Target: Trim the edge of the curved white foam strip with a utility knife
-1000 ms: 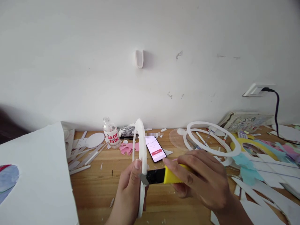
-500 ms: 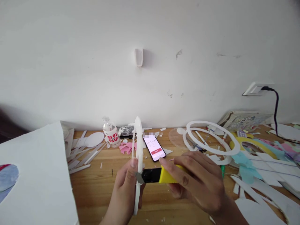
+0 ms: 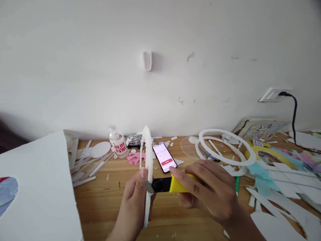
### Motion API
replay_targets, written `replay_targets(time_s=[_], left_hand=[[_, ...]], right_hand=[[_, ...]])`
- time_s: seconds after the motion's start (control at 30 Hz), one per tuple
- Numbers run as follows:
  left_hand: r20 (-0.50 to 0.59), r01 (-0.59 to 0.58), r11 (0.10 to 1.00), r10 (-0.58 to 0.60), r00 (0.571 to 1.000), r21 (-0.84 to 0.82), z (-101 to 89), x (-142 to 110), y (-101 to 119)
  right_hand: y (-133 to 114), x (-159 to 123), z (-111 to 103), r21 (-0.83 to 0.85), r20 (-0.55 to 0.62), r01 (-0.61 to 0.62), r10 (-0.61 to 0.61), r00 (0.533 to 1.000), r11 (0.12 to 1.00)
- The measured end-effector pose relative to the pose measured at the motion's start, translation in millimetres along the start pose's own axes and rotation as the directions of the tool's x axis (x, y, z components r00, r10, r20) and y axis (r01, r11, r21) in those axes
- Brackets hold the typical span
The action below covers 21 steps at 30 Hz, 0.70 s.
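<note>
**Foam ring met knife blade above cluttered surface**

Foam ring (image 3: 147, 160) stood edge-on to the camera, held upright above the surface (image 3: 105, 204) near the middle of the view. The left hand (image 3: 134, 204) was closed around its lower half, thumb pressed against the near edge just beside the blade. The right hand (image 3: 213, 192) was wrapped around a yellow knife (image 3: 173, 184), forefinger laid along the top of the handle. The knife lay level, its black slider and grey blade tip pointing left, and the tip touched the ring just below the thumb. A thin white sliver stood just left of the ring's upper half, near it; whether it joined the ring could not be told.

Behind the ring a phone (image 3: 164, 157) lay face up with a lit screen and a red button. A bottle (image 3: 117, 143) with a red label stood left of it by the wall, with pink scraps (image 3: 135, 158) between. White strips (image 3: 92, 165) lay further left, beside a big white sheet (image 3: 37, 187) at the near left. More white rings (image 3: 227, 149) lay to the right behind the right hand, then yellow, teal and pink offcuts. A black cable (image 3: 294, 117) hung from a wall socket.
</note>
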<state>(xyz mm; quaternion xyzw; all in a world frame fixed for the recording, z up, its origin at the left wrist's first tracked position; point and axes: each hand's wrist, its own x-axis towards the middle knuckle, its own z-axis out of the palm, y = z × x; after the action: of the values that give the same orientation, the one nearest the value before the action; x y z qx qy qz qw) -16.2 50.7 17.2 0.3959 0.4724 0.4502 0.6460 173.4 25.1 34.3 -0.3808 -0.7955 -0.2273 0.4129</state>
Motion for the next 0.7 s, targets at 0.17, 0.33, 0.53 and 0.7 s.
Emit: replay_targets(time_s=[0.17,0.33,0.53,0.7], left_hand=[[-0.005,0.028,1.000,-0.028,1.000,-0.010,3.1,-1.5,10.5],[-0.105,-0.037,0.999,0.037,0.994,0.010,3.4,2.5,20.4],[-0.061,-0.007,1.000,0.008,0.998,0.020,-6.3,2.5,18.4],[-0.043,0.015,0.997,-0.012,0.999,0.082,-17.8,-1.3,23.5]], right_hand=[[6.2,4.1,-3.3,-0.012,0.090,0.046,-0.045,0.995,0.999],[5.5,4.6,-3.4,-0.060,0.277,0.145,-0.123,0.953,0.988],[1.6,-0.1,-3.8,0.030,0.264,0.071,-0.077,0.961,0.997],[-1.9,1.5,-4.7,0.047,0.236,0.090,-0.099,0.967,0.995]])
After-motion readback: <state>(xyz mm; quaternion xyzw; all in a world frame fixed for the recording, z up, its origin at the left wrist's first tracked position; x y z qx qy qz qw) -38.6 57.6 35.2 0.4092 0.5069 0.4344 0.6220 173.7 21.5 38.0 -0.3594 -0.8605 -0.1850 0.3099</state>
